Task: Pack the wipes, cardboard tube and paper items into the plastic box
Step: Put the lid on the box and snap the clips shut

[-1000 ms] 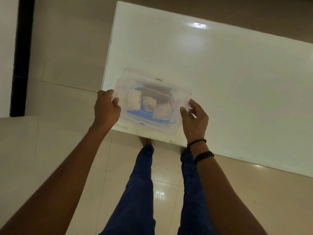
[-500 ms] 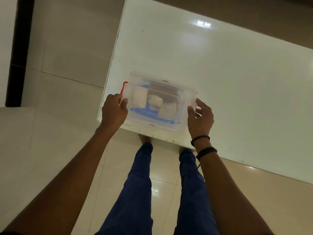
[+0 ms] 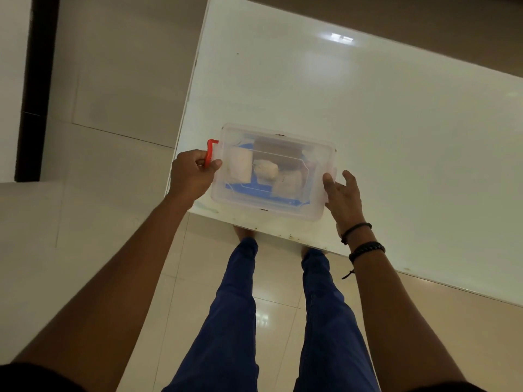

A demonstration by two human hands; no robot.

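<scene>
left hand (image 3: 192,176) pinches red latch (image 3: 210,151) at left end of lidded plastic box (image 3: 271,205). right hand (image 3: 343,193) presses right end, fingers spread, not clenched. box sits on white table (image 3: 368,123), near corner; pale paper items (image 3: 264,169) inside.

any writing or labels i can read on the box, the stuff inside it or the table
None can be read.
Plastic box: clear lid and walls, no print visible; red latch is plain.
Blue pack inside: any print is blurred through the lid.
Pale paper items and brown piece: no marks visible.
White table: only small specks, no text.
</scene>
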